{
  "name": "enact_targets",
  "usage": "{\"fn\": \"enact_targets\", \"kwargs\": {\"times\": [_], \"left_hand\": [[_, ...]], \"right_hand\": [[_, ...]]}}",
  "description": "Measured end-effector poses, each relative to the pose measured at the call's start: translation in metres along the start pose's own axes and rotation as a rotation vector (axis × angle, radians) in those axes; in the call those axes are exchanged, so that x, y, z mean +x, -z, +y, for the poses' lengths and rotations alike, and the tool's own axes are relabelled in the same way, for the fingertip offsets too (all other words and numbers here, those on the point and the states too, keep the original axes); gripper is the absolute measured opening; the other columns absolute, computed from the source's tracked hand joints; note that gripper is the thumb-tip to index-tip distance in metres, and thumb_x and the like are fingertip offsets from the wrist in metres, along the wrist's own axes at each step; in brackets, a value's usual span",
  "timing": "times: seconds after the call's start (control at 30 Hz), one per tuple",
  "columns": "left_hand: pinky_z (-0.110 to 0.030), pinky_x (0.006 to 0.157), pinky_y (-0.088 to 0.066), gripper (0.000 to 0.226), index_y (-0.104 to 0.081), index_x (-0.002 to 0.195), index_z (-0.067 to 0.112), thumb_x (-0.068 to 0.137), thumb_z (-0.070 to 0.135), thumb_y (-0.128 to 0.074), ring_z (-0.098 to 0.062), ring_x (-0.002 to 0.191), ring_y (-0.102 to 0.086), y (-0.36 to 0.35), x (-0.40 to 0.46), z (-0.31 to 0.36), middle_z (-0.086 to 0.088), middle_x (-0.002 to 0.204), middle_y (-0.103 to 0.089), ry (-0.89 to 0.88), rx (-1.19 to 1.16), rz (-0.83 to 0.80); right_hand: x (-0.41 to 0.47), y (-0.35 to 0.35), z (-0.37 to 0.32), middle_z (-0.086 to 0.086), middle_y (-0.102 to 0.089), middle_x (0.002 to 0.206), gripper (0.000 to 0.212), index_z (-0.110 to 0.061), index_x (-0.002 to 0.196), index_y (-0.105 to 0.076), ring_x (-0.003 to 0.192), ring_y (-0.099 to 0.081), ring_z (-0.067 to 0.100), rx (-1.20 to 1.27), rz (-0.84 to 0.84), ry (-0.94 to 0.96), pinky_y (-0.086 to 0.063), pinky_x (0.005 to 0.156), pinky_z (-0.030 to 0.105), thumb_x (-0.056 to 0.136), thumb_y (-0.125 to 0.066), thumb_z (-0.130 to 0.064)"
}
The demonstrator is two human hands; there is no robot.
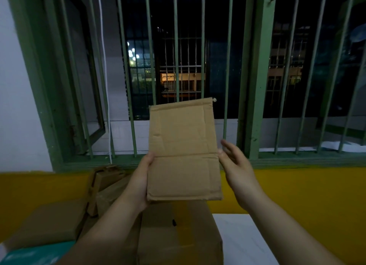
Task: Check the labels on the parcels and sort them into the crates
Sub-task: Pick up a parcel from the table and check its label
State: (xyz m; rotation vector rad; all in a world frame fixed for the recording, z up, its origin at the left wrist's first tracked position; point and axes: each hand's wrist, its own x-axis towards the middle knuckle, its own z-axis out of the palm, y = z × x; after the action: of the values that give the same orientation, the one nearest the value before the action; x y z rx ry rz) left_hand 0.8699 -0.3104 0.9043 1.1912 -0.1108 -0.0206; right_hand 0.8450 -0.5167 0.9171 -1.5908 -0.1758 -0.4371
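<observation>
A flat brown cardboard parcel is held upright in front of the barred window, its plain creased side facing me with no label showing. My left hand grips its lower left edge, thumb on the near face and fingers hidden behind. My right hand is at the parcel's right edge with straight, spread fingers; the thumb tip touches the edge. Below the hands sits a larger cardboard box with a dark mark on top.
Several more cardboard parcels are piled at lower left, one upright against the yellow wall. A teal packet lies at the bottom left. A white surface lies to the right. Green window bars fill the background.
</observation>
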Motion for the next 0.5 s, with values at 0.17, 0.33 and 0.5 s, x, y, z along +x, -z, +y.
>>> {"fn": "enact_targets", "kwargs": {"times": [0.17, 0.33, 0.5], "left_hand": [[-0.047, 0.095, -0.049, 0.035, -0.052, 0.132, 0.032, 0.101, 0.019, -0.044, -0.023, 0.108, -0.064, -0.003, -0.001, 0.002, -0.001, 0.117, -0.069, -0.127, 0.169, 0.01], [-0.031, 0.087, -0.047, 0.02, -0.056, 0.104, 0.043, 0.095, 0.025, -0.056, -0.013, 0.11, -0.053, -0.015, -0.006, 0.003, 0.003, 0.13, -0.05, -0.308, 0.506, 0.167], [-0.041, 0.091, -0.052, 0.066, -0.049, 0.136, 0.032, 0.074, 0.055, -0.053, -0.013, 0.103, -0.067, -0.023, -0.015, 0.005, 0.005, 0.115, -0.069, -0.222, 0.439, -0.086]], "right_hand": [[0.0, 0.006, 0.003, -0.006, -0.065, 0.119, 0.076, -0.03, 0.133, -0.047, 0.106, -0.065, 0.017, 0.062, -0.115, -0.142, -0.052, 0.094, 0.044, 0.066, -0.074, -0.055], [-0.002, 0.001, 0.007, -0.01, -0.065, 0.109, 0.034, -0.037, 0.115, -0.053, 0.096, -0.065, 0.006, 0.025, -0.05, -0.021, -0.054, 0.077, 0.026, 0.086, -0.07, -0.029], [-0.006, -0.006, 0.007, -0.016, -0.064, 0.11, 0.03, -0.048, 0.112, -0.052, 0.099, -0.063, 0.007, -0.006, -0.04, 0.051, -0.054, 0.079, 0.029, 0.093, -0.061, -0.026]]}}
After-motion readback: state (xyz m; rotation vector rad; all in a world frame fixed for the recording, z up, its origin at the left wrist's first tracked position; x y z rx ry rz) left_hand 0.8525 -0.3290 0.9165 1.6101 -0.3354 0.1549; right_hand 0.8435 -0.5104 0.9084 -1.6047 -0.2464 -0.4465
